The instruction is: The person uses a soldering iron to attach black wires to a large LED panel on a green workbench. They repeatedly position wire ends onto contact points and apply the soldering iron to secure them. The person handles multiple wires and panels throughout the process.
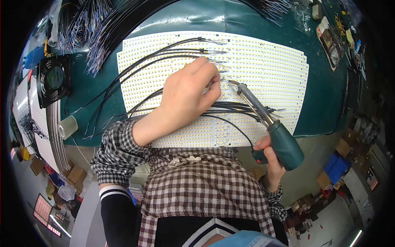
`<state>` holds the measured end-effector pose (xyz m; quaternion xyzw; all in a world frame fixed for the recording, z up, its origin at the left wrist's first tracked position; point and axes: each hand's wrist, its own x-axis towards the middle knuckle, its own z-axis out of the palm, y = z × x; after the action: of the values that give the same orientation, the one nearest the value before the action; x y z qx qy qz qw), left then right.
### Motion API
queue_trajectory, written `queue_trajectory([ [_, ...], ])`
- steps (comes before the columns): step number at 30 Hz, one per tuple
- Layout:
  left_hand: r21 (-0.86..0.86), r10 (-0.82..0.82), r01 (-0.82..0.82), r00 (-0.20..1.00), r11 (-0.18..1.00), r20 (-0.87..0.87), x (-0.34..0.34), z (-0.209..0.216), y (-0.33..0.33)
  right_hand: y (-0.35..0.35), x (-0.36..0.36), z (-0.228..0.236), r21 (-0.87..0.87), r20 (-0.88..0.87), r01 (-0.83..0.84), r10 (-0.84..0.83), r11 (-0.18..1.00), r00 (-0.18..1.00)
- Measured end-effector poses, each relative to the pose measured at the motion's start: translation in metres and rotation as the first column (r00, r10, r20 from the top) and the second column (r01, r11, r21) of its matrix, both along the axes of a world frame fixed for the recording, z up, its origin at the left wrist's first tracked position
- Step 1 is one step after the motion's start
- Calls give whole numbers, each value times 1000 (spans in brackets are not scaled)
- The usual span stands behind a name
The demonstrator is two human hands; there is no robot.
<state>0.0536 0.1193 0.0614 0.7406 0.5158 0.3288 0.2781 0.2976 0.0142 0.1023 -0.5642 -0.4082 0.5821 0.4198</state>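
My left hand [185, 88] is over the middle of a white LED board sheet [263, 57] dotted with rows of small yellow chips. Its fingers are pinched on a black cable [144, 100] that runs in beneath the palm; the grip itself is mostly hidden. In my right hand [269, 158] is a green-handled soldering gun [284, 142], gripped from below. The gun's metal tip points at the board just right of my left fingertips. Several black cables [164, 50] with thin stripped wire ends lie across the board's far part. Another cable bundle [230, 108] crosses nearer me.
Large bundles of black cables [123, 20] with coloured wire ends lie at the far left. A black fan [54, 78] and a whitish roll [67, 126] stand left of the board. A dirty block-like tray [330, 43] sits far right on the green tabletop [325, 99].
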Motion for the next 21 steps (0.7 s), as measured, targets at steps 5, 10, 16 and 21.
queue_trajectory([
  [5, 0, 8, -8, 1000, 1000, -20, 1, 1, -1, 2, -4, -1, 6, -3, -1, 1, 1000, 1000],
  [10, -7, 12, -12, 1000, 1000, -25, 1, 1, -2, 2, -2, -1, -15, 61, -22, 23, 1000, 998],
  [16, -11, 5, -5, 1000, 1000, -31, 1, 1, -1, 1, -4, -3, -16, 67, 2, -1, 1000, 998],
  [21, -15, -3, 3, 999, 1000, -38, 0, 2, -1, 2, -6, -3, -1, 68, 2, -2, 1000, 998],
])
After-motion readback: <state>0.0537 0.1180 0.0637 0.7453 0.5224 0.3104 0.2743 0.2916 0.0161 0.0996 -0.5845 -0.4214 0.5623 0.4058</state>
